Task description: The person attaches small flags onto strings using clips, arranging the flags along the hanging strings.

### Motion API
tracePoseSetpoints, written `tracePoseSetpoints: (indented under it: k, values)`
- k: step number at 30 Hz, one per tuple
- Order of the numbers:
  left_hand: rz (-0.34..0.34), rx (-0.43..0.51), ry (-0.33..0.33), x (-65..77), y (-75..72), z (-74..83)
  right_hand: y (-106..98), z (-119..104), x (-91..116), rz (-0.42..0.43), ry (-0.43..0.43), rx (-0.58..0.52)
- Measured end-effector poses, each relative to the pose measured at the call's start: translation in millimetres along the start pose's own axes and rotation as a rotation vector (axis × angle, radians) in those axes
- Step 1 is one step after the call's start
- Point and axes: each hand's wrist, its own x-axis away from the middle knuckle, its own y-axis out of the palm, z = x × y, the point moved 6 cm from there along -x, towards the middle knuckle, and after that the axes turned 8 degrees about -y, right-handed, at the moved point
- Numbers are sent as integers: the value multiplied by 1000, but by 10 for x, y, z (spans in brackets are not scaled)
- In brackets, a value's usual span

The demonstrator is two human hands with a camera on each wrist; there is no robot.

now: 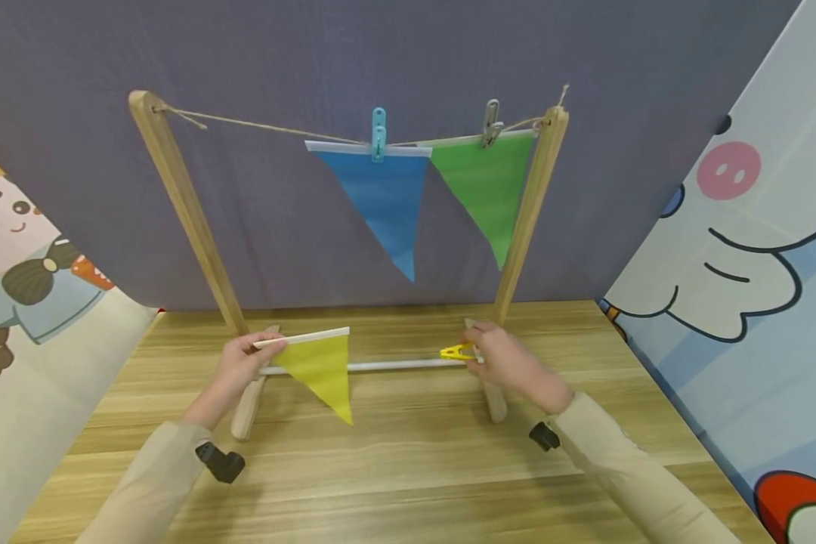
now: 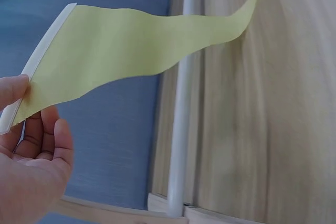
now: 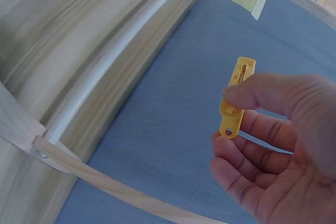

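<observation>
My left hand (image 1: 241,361) pinches a yellow triangular flag (image 1: 323,370) by the left end of its white top edge; the flag's tip hangs down in front of the white rod. In the right hand (image 1: 506,361), thumb and fingers pinch a yellow clothespin (image 3: 237,98), held near the base of the right post. Above, a twine line (image 1: 265,127) carries a blue flag (image 1: 387,196) under a light blue clothespin (image 1: 378,136) and a green flag (image 1: 493,181) under a grey clothespin (image 1: 492,125).
The twine runs between a left wooden post (image 1: 190,211) and a right wooden post (image 1: 533,211), whose feet stand on the wooden table (image 1: 394,468). A white rod (image 1: 401,366) joins them low down. Behind stands a grey-blue panel (image 1: 299,60), with cartoon-printed walls at both sides.
</observation>
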Motion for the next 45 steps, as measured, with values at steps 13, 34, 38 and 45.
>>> tracePoseSetpoints:
  k: [13,34,38,45]
  values:
    - [-13,63,78,-47,10,209,-150,-70,-154,-12,-47,61]
    - [46,41,124,-84,-131,588,-483,-182,-461,-4,-117,109]
    - [56,49,138,-83,-161,698,-554,-213,-523,-11,-120,117]
    - [35,65,146,-122,-173,819,-678,-285,-646,-18,-115,131]
